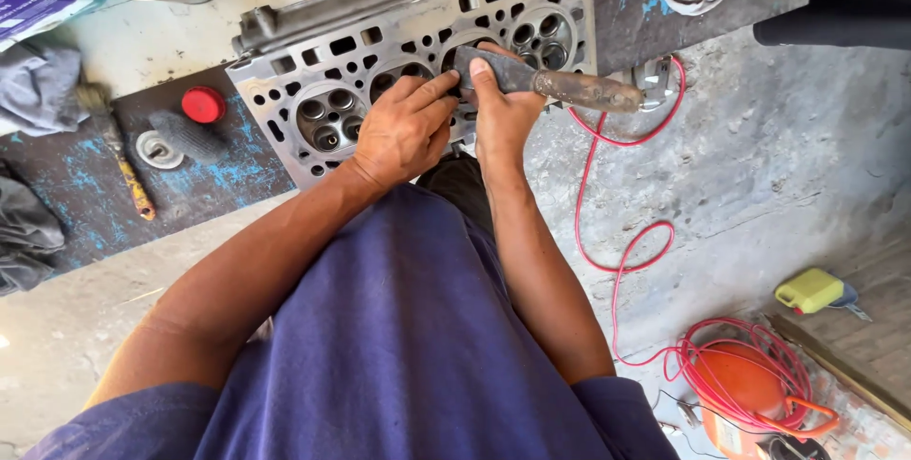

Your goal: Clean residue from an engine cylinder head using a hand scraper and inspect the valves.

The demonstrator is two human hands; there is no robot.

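Blue-sleeved arms rise to mid-frame, where the left hand (403,128) and right hand (501,107) both grip a scraper (550,83), fingers closed, pressed on the cylinder head (313,71).

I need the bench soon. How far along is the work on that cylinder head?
Done: the cylinder head lies face up, its chambers on the left bare grey metal. In hand: left hand and right hand press a worn scraping tool onto a middle chamber. Left: I cannot tell; brush and red cap lie aside.
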